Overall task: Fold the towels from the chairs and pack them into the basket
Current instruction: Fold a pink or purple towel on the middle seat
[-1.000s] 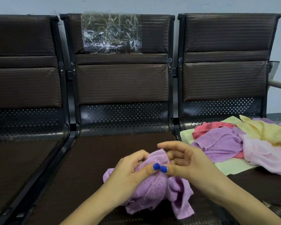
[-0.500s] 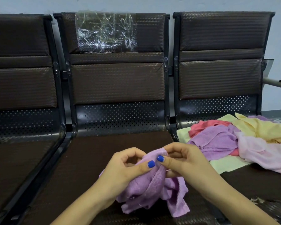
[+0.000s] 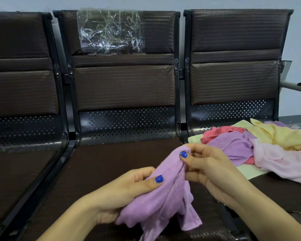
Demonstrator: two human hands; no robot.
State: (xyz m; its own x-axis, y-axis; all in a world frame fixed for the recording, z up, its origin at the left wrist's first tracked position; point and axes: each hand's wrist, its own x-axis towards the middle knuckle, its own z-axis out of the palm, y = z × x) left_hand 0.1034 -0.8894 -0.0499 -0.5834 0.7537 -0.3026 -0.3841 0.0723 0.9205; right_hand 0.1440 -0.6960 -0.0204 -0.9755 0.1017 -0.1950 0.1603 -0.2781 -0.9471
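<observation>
Lilac towel (image 3: 165, 202) hung bunched above the middle chair seat (image 3: 115, 159), gripped by both hands. Left hand (image 3: 127, 190) clutched its side, thumb on top; right hand (image 3: 208, 167) pinched its top edge. More towels (image 3: 261, 146) lay heaped on the right chair.

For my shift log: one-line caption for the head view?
Both hands, left and right, pinch a crumpled purple towel above the middle seat.
</observation>
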